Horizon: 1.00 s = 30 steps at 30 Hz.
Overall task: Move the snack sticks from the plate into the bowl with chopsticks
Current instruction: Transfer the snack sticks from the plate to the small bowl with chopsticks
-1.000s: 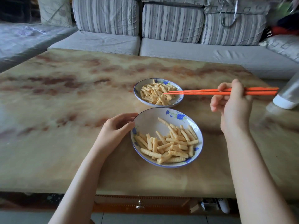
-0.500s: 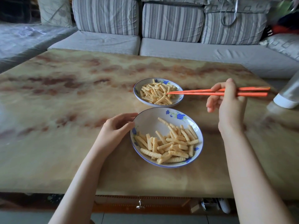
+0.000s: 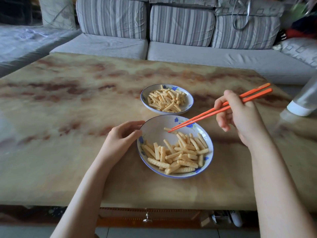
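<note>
Head view: we see two hands, two dishes and two chopsticks. The left hand (image 3: 122, 138) holds the left rim of the wide white plate with blue flowers (image 3: 154, 130), with its fingers curled on the edge. The right hand (image 3: 240, 117) grips the two long orange chopsticks (image 3: 205, 115) near their middle. The chopsticks slant down to the left, and their tips are close together over the far side of the plate. The tips sit right at one stick that lies a little apart from the pile. We cannot tell if they pinch it.

The pale yellow wavy snack sticks (image 3: 180, 155) fill the near half of the plate. They are too many for us to count. The small white bowl with a blue rim (image 3: 188, 104) stands just behind the plate, with a thin gap between them. It holds its own heap of sticks.

Both dishes sit on the shiny brown and cream stone table (image 3: 68, 117). The plate is near the front edge. The table has lots of bare room to the left and behind the bowl. One clear bottle with a white band (image 3: 303, 103) stands at the right edge, well apart from the dishes. The grey sofa with three striped back cushions (image 3: 180, 26) runs along the far side of the table.
</note>
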Tool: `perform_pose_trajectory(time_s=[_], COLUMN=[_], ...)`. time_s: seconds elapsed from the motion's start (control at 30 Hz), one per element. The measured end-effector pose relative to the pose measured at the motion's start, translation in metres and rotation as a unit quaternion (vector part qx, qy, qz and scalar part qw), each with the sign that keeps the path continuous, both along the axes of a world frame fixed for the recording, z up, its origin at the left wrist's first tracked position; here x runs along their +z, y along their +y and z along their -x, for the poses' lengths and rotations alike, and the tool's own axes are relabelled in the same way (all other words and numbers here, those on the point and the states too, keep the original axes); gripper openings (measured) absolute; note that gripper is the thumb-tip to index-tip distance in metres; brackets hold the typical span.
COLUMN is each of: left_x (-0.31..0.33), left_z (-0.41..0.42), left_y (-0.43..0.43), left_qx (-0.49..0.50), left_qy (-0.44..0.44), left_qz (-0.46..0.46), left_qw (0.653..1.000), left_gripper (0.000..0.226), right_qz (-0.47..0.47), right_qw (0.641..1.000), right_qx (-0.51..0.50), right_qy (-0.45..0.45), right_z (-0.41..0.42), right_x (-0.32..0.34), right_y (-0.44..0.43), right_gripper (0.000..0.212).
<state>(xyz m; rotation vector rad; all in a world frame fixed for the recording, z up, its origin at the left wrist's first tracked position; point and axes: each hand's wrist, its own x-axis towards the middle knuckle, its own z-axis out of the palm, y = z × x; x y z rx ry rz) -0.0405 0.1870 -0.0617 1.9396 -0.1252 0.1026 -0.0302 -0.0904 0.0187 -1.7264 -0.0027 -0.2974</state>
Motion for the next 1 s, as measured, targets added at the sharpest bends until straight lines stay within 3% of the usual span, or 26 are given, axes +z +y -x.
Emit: perform_pose_trajectory(time_s=[0.47, 1.0], left_x=[-0.002, 0.0], left_z=[-0.002, 0.0], left_y=[0.001, 0.0], left_qx=[-0.001, 0.001], left_qy=[-0.002, 0.005], left_qz=[-0.001, 0.004], left_qw=[1.0, 1.0], left_gripper=[0.038, 0.039], right_qz=[-0.144, -0.092], right_qw=[0.977, 0.988], right_qx=[-0.123, -0.096], right_qy=[-0.096, -0.072], right_z=[-0.009, -0.005], right_x=[0.0, 0.003], right_y=[0.011, 0.0], right_gripper=[0.041, 0.042])
